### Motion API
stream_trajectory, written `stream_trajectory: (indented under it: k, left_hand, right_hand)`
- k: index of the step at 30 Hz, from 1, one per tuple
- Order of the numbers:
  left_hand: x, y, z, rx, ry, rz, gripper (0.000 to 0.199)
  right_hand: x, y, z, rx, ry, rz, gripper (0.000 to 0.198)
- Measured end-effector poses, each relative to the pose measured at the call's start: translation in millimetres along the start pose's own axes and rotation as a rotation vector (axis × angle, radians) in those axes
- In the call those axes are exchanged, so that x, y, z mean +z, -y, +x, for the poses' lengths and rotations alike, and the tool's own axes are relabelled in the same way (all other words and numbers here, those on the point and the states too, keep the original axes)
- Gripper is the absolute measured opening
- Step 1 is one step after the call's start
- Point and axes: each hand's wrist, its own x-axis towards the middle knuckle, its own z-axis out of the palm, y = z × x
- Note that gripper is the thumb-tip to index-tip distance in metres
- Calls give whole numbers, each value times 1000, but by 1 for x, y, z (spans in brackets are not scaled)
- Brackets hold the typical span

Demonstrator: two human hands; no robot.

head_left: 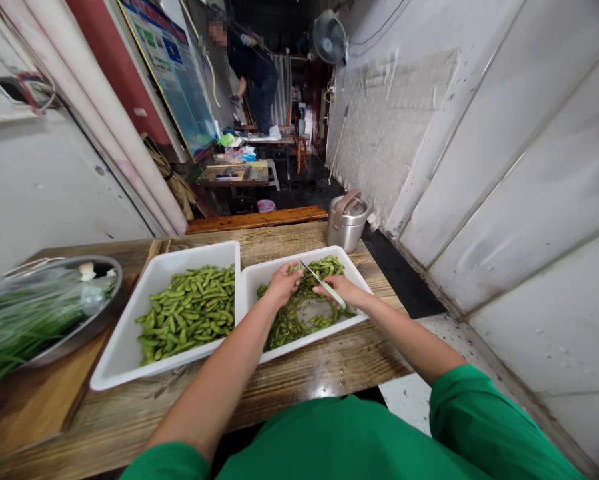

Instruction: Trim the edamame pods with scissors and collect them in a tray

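Observation:
My left hand (282, 284) is over the right-hand white tray (268, 272), its fingers closed on a small green soybean pod (293, 269). My right hand (346, 289) grips scissors (336, 296) with pale green handles. Their blades point up and left, close to the pod at my left fingertips; whether they touch it I cannot tell. Beneath both hands lie loose pods and small trimmings (285, 325), with part of the tray floor showing. Left of it, another white tray (114, 360) holds a large heap of green soybean pods (192, 307).
A metal basin (110, 320) of bagged green stalks (34, 317) stands on a wooden board (44, 407) at left. A lidded steel pot (348, 230) sits at the table's far right corner. Beyond are a bench (259, 219) and a person (259, 73) bending over.

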Motion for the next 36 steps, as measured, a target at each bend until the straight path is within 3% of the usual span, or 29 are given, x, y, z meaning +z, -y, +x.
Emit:
stream_trajectory:
  k: [9,22,36]
  left_hand:
    - [-6,4,6,24,2,70,22]
    - [-5,3,4,-52,57,103,15]
    - [0,-1,2,-44,85,46,21]
  right_hand:
    - [-1,-2,-1,13,56,-61,42]
    - [-1,11,-9,66,104,74,41]
    - [-5,2,-2,17,-39,14,41]
